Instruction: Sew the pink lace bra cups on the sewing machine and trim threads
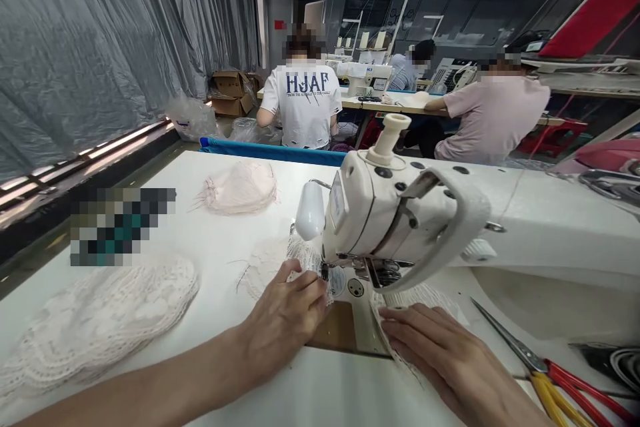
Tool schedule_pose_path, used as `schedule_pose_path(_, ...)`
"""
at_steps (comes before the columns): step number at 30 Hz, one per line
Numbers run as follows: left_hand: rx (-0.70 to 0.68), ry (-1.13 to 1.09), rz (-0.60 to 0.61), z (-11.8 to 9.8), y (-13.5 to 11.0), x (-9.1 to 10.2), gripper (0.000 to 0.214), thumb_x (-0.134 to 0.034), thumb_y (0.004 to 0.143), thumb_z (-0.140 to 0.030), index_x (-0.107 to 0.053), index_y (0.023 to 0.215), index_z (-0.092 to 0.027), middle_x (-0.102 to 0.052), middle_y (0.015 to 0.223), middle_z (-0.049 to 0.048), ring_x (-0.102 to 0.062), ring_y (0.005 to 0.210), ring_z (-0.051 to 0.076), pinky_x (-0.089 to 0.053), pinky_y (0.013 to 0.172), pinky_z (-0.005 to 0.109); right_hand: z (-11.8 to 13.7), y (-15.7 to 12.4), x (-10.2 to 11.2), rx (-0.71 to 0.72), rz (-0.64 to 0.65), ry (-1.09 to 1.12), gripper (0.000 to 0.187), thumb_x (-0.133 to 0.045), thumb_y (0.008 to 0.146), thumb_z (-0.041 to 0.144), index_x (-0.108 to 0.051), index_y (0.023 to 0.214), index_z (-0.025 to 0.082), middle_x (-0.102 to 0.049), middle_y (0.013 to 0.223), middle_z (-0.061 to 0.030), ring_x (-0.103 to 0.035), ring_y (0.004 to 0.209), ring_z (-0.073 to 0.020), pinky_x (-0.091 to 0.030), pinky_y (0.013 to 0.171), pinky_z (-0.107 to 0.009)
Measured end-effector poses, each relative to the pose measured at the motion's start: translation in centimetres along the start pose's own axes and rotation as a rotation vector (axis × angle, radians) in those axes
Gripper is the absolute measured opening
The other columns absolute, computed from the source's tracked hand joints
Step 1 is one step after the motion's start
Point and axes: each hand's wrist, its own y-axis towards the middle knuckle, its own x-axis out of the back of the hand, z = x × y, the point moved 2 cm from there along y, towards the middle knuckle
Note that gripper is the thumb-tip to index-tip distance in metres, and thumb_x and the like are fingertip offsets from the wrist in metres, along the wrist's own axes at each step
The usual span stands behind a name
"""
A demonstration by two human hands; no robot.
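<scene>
A white sewing machine (430,213) stands before me, its needle area low at the front. Just left of the needle area, my left hand (287,313) has curled fingers pinching a strip of white lace (304,250). To the right, my right hand (445,347) lies flat over another stretch of white lace (430,297), fingers extended and pressing it to the table. The machine head partly hides the fabric between my hands, so I cannot tell whether both stretches are one piece. A thin lace piece (257,267) with loose threads lies behind my left hand.
Stacked white lace pieces (115,313) lie at left, with pale pink pieces (240,188) behind. Scissors (530,357) with red and yellow handles point toward my right hand. A blue edge (280,151) borders the table's back. Several people sit beyond at another sewing table.
</scene>
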Motion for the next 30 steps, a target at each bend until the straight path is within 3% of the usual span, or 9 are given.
schedule_pose_path(3, 0.004, 0.0, -0.019, 0.0, 0.0, 0.1, 0.016, -0.042, 0.09, -0.003, -0.051, 0.084, -0.015, -0.06, 0.08, -0.0017, -0.055, 0.082, 0.012, -0.037, 0.081, 0.033, 0.6, 1.5, -0.2, 0.03, -0.132, -0.009, 0.036, -0.031, 0.097, 0.019, -0.064, 0.084, 0.022, -0.065, 0.071, -0.0018, -0.058, 0.058, -0.0145, -0.043, 0.054, -0.027)
schedule_pose_path(6, 0.002, -0.001, -0.013, 0.1, -0.1, 0.0, 0.013, -0.044, 0.089, -0.004, -0.052, 0.086, -0.014, -0.061, 0.084, -0.0013, -0.055, 0.082, 0.011, -0.036, 0.083, 0.033, 0.8, 2.7, -0.8, 0.056, -0.185, -0.04, 0.037, -0.031, 0.097, 0.02, -0.064, 0.079, 0.021, -0.061, 0.061, -0.0024, -0.058, 0.059, -0.0163, -0.041, 0.055, -0.027)
schedule_pose_path(11, -0.006, -0.009, -0.023, 0.2, -0.1, -0.1, 0.013, -0.044, 0.089, -0.005, -0.053, 0.085, -0.014, -0.062, 0.089, -0.0009, -0.056, 0.079, 0.011, -0.037, 0.081, 0.032, 0.4, 3.8, -2.9, 0.04, -0.19, -0.065, 0.029, -0.041, 0.094, 0.023, -0.065, 0.078, 0.025, -0.065, 0.074, -0.0042, -0.062, 0.071, -0.0181, -0.045, 0.061, -0.027)
schedule_pose_path(16, 0.007, -0.024, -0.013, 0.5, 0.1, -0.1, 0.016, -0.044, 0.091, -0.006, -0.055, 0.082, -0.013, -0.063, 0.084, -0.0008, -0.056, 0.075, 0.01, -0.037, 0.077, 0.032, -0.8, 3.6, -4.5, 0.049, -0.259, -0.122, 0.025, -0.043, 0.092, 0.021, -0.066, 0.094, 0.031, -0.069, 0.082, -0.0034, -0.064, 0.079, -0.0203, -0.05, 0.068, -0.032)
schedule_pose_path(20, 0.015, -0.038, 0.005, 0.6, 0.1, -0.4, 0.018, -0.043, 0.091, -0.007, -0.055, 0.081, -0.014, -0.063, 0.086, -0.0008, -0.056, 0.075, 0.01, -0.036, 0.079, 0.032, -1.1, 3.3, -4.4, 0.096, -0.266, -0.135, 0.027, -0.044, 0.091, 0.02, -0.065, 0.104, 0.031, -0.07, 0.089, -0.0039, -0.063, 0.084, -0.0217, -0.05, 0.073, -0.036)
schedule_pose_path(26, 0.01, -0.055, 0.093, 0.8, -0.3, -0.8, 0.011, -0.047, 0.09, -0.008, -0.055, 0.087, -0.015, -0.061, 0.093, -0.0007, -0.055, 0.085, 0.011, -0.034, 0.085, 0.033, -1.1, 3.4, -4.3, 0.15, -0.277, -0.12, 0.027, -0.044, 0.093, 0.021, -0.066, 0.106, 0.03, -0.07, 0.096, -0.0061, -0.063, 0.088, -0.0237, -0.05, 0.066, -0.036)
schedule_pose_path(30, 0.007, -0.064, 0.064, 0.7, -0.2, -0.5, 0.016, -0.044, 0.09, -0.005, -0.056, 0.089, -0.014, -0.062, 0.094, -0.0008, -0.055, 0.086, 0.012, -0.033, 0.086, 0.034, -1.0, 3.5, -4.1, 0.166, -0.291, -0.088, 0.03, -0.042, 0.093, 0.02, -0.067, 0.105, 0.03, -0.071, 0.097, -0.0064, -0.063, 0.092, -0.0229, -0.05, 0.065, -0.033)
